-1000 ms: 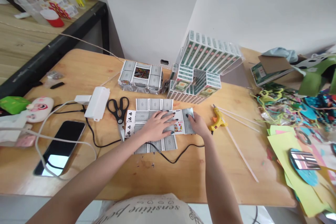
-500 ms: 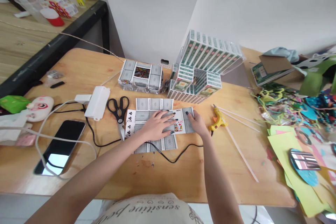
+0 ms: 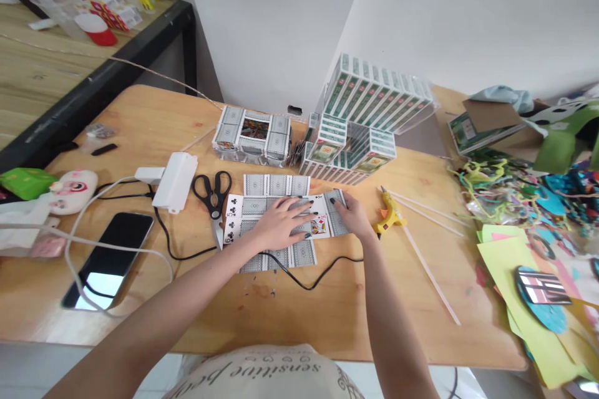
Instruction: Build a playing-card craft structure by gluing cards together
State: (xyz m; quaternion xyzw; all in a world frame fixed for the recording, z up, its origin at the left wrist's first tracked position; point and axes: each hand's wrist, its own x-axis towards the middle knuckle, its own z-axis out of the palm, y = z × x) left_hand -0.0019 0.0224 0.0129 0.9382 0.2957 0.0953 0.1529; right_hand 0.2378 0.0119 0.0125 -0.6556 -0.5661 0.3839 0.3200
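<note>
Playing cards (image 3: pixel 255 185) lie joined side by side in a flat sheet, mostly with grey backs up. My left hand (image 3: pixel 281 224) rests on the sheet, palm down, with its fingers stretched out and spread. A few face-up cards show at the sheet's left end and just right of my left fingertips. At the right end, my right hand (image 3: pixel 352 215) grips a grey-backed playing card (image 3: pixel 336 206), thumb on top and the other fingers at its far edge. Black-handled scissors (image 3: pixel 213 196) touch the sheet's left side. A black cord (image 3: pixel 309 287) runs in front of the cards.
A card-covered box (image 3: pixel 253 135) and stacked green card packs (image 3: pixel 374 96) stand behind. To the right lie a yellow glue gun (image 3: pixel 390 218), glue sticks (image 3: pixel 433 277) and coloured paper (image 3: pixel 510 268). A phone (image 3: pixel 110 259), cables and a white power strip (image 3: pixel 175 182) are on the left.
The view has shifted very slightly. Both hands stay on the cards in nearly the same places.
</note>
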